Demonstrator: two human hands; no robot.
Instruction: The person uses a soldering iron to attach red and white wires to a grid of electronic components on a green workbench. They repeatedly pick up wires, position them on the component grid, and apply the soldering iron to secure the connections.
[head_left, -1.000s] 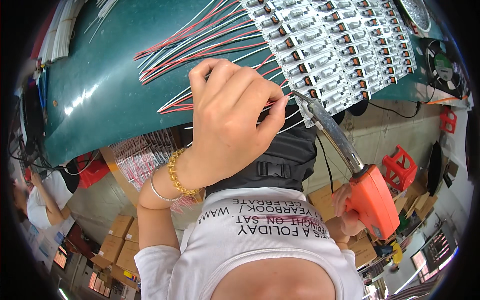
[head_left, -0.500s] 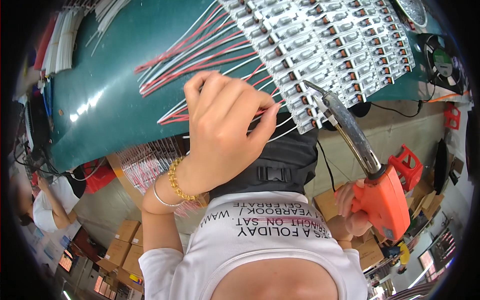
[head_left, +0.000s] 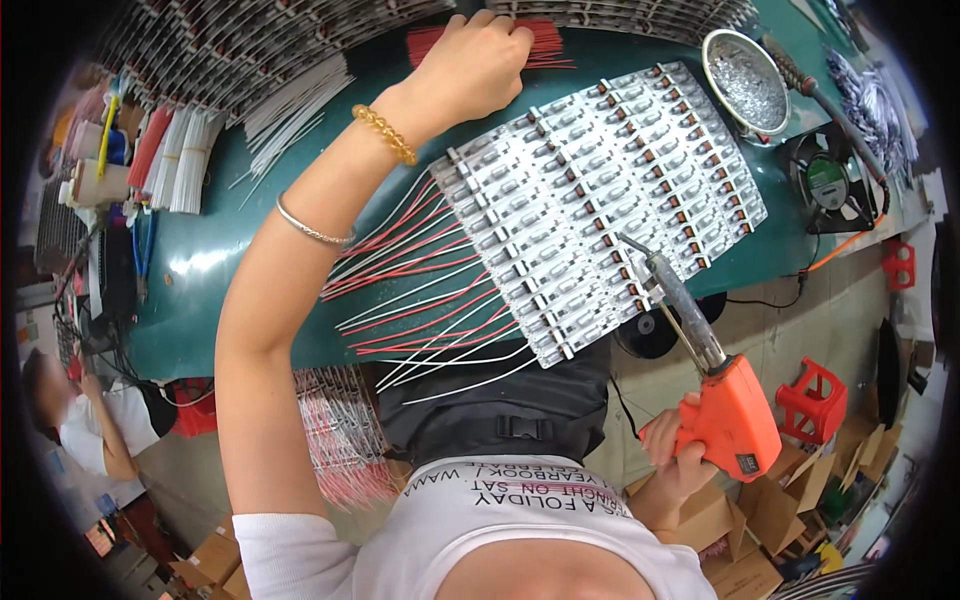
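A sheet of small white circuit modules (head_left: 605, 190) lies on the green table. Red and white wires (head_left: 420, 300) trail from its left side. My right hand (head_left: 680, 445) grips an orange soldering gun (head_left: 735, 415), whose dark tip rests over the lower right part of the sheet; touching or not, I cannot tell. Stretched out to the far side, my left hand (head_left: 472, 70) is curled closed over a pile of loose red wires (head_left: 545, 42). Its fingertips are hidden, so anything between them cannot be made out.
Loose white wires (head_left: 300, 105) and rows of boards (head_left: 250, 50) lie at the back left. To the right are a metal bowl (head_left: 745, 80) of shiny bits, a black fan (head_left: 830, 180) and a red stool (head_left: 812, 400). A co-worker (head_left: 100, 420) sits far left.
My left hand has moved from the wires at the sheet's near left edge to the red pile at the back. My view has shifted; the soldering gun stays over the sheet.
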